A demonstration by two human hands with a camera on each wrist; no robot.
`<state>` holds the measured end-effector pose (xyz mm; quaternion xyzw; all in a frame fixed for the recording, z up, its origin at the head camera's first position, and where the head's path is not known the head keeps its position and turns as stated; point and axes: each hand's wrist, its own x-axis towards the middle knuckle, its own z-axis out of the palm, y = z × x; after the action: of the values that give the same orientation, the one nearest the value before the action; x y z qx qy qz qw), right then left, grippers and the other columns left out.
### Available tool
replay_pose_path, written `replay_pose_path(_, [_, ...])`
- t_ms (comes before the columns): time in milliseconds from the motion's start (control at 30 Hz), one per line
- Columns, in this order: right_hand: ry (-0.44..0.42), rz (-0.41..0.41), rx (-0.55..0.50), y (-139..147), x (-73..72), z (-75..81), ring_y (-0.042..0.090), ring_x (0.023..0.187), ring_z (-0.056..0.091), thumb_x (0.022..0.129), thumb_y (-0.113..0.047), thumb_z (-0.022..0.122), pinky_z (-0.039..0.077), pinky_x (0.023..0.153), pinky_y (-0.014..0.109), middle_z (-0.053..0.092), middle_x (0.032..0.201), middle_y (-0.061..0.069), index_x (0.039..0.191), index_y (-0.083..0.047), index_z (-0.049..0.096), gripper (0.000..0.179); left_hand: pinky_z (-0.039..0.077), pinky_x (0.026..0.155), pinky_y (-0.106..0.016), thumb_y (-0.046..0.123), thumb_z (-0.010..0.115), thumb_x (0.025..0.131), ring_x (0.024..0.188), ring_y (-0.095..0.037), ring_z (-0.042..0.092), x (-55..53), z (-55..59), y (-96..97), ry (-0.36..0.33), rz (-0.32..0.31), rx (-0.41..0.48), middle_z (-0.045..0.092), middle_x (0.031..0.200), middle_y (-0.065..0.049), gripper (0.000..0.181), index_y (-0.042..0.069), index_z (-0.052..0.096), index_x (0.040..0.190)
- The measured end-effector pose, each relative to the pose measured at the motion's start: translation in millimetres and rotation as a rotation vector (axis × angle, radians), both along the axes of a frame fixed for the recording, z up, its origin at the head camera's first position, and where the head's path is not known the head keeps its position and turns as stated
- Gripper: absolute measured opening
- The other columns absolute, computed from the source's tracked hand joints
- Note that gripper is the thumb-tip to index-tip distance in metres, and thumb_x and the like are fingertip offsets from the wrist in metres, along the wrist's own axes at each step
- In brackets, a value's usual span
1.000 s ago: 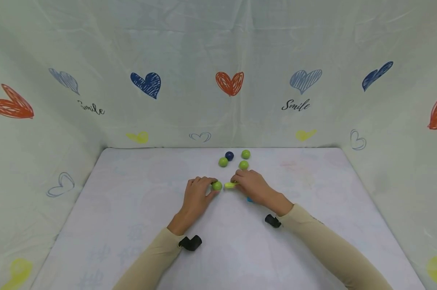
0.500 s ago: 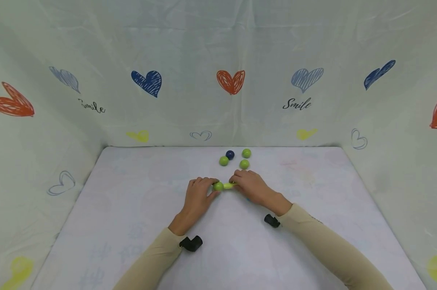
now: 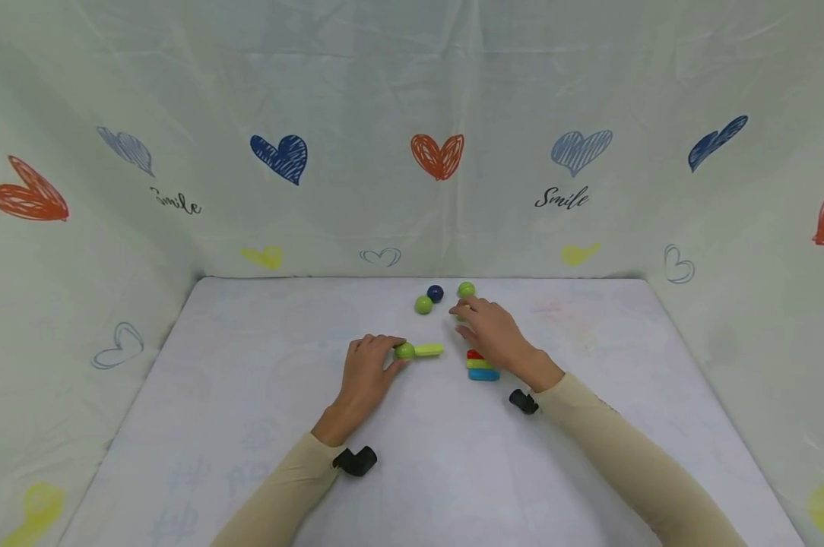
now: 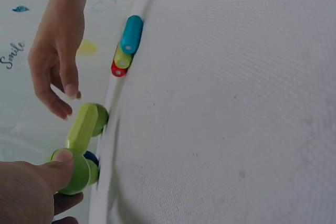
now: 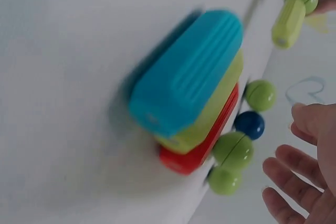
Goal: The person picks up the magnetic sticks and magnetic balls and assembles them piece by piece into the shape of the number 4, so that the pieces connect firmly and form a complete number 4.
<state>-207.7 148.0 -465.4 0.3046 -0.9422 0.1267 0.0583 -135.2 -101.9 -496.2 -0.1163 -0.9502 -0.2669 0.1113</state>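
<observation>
2 "Smile" prints point(image 3: 562, 198), on pale backdrop point(image 3: 357, 83)

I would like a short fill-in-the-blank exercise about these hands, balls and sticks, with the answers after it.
The left hand pinches a ball coloured ____.
The right hand holds ____.
The one loose ball that is not green is ____.
Three sticks lie side by side: red, yellow-green and ____.

Missing words: green; nothing; dark blue; blue.
</observation>
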Motion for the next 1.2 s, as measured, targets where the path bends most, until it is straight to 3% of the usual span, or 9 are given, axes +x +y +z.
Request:
replay_pose_path(333, [-0.007,-0.056,0.130,9.9,-19.4,-9.0,0.033,0.112,0.068,0.095,-0.014,0.081,0.058,0.096,0.046,0.064,0.139,0.015,0.138,-0.006,0.068,0.045,0.045,0.103,-0.048,0.020,0.086,0.089,0.106,-0.026,0.066,3.7,-1.7,-7.4,0.003,0.025,0.042,0.078,0.114,-0.004,0.035,0.011,0.076,0.122])
replay_pose_path(533, [-0.064,-0.079,0.146,8.8,-26.1,-14.0,0.033,0.115,0.067,0.096,-0.014,0.080,0.058,0.097,0.047,0.065,0.138,0.015,0.143,-0.008,0.065,0.049,0.045,0.103,-0.049,0.020,0.086,0.089,0.105,-0.025,0.066,3.9,-1.8,-9.6,0.010,0.029,0.053,0.078,0.114,-0.004,0.035,0.011,0.076,0.121])
replay_pose_path(700, [-0.118,-0.083,0.135,6.0,-28.7,-13.5,0.032,0.113,0.068,0.096,-0.014,0.080,0.059,0.094,0.045,0.069,0.133,0.014,0.137,-0.007,0.070,0.043,0.044,0.103,-0.049,0.020,0.086,0.089,0.104,-0.026,0.066,3.2,-0.9,-11.9,0.012,0.030,0.070,0.078,0.114,-0.005,0.036,0.010,0.076,0.122])
replay_pose_path(933, [-0.173,-0.052,0.043,4.6,-17.4,-8.1,0.028,0.105,0.068,0.094,-0.013,0.082,0.060,0.089,0.042,0.072,0.121,0.011,0.132,-0.007,0.073,0.039,0.044,0.104,-0.050,0.019,0.086,0.089,0.104,-0.027,0.066,2.6,0.2,-13.6,0.014,0.034,0.105,0.078,0.115,-0.006,0.036,0.009,0.076,0.123])
replay_pose_path(1200, [-0.155,0.019,-0.022,-3.7,3.1,1.7,0.023,0.103,0.068,0.095,-0.014,0.081,0.059,0.088,0.039,0.072,0.116,0.006,0.132,-0.007,0.073,0.038,0.043,0.104,-0.049,0.019,0.085,0.090,0.105,-0.026,0.065,2.8,0.7,-14.2,0.014,0.024,0.113,0.078,0.116,-0.006,0.036,0.009,0.075,0.124])
